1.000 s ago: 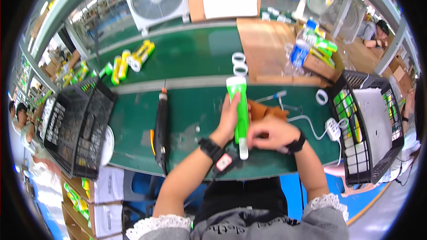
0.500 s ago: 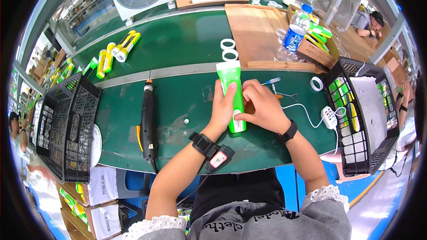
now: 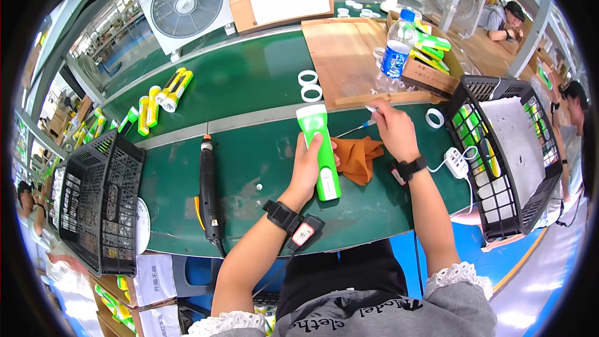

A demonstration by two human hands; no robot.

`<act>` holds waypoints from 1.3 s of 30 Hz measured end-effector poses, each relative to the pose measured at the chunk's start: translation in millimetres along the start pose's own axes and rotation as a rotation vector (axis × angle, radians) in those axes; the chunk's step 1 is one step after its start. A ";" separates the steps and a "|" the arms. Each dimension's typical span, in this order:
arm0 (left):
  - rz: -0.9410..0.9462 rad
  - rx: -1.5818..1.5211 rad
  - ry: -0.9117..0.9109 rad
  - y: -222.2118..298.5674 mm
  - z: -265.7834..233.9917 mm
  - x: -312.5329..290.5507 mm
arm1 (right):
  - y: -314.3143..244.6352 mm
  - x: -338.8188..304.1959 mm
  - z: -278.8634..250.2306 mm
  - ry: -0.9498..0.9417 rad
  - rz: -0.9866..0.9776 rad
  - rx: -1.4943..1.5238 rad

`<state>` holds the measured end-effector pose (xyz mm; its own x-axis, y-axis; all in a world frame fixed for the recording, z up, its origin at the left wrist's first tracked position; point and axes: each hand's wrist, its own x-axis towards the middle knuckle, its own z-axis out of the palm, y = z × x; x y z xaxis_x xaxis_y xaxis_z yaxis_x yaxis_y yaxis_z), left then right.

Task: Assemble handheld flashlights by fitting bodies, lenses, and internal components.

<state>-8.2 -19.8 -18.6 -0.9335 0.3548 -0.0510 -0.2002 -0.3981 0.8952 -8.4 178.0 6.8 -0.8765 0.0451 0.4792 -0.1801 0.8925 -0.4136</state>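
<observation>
My left hand (image 3: 306,167) is wrapped round a green flashlight (image 3: 323,165) with a white head, which stands tilted slightly over the bench. Its white switch plate faces up near the lower end. To the right, my right hand (image 3: 397,130) is raised, its fingers pinching a small white object (image 3: 372,110) whose kind is unclear. A crumpled orange-brown cloth (image 3: 360,161) lies between my hands. By the right fingertips is a thin rod-like tool with a blue end (image 3: 367,123). Two white rings (image 3: 311,92) lie beyond the flashlight head.
A black electric screwdriver (image 3: 209,190) lies at left on the green bench. Black crates (image 3: 103,206) flank both sides; the right crate (image 3: 499,150) holds flashlights. A white power block (image 3: 457,163), another ring (image 3: 435,118) and a water bottle (image 3: 395,56) stand right. Yellow flashlights (image 3: 150,107) lie far left.
My right hand has left the flashlight and moved up and right, now pinching something white. The cloth shows fully. The left hand still holds the flashlight, slightly lower in view.
</observation>
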 end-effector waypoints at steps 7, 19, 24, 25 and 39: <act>0.126 0.205 -0.179 -3.8 6.8 -5.9 | -37.2 -11.0 -10.1 0.071 -0.323 0.467; 0.345 0.676 -0.104 -15.3 -2.5 -0.8 | -32.6 -10.7 -10.1 0.065 -0.453 0.206; 0.336 0.664 -0.114 -17.3 -5.9 1.4 | -28.2 -10.4 3.0 0.074 -0.429 0.251; 0.384 0.714 -0.094 -18.1 -7.1 3.2 | -27.7 -9.9 3.7 0.078 -0.423 0.255; -0.097 -0.280 -0.075 3.3 -25.1 5.3 | -59.4 -19.4 -4.0 0.016 -0.590 0.034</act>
<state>-21.3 -40.4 -27.1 -0.8835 0.4600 -0.0881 -0.3714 -0.5735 0.7302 21.1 125.9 25.2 -0.6169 -0.4479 0.6472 -0.6500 0.7536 -0.0979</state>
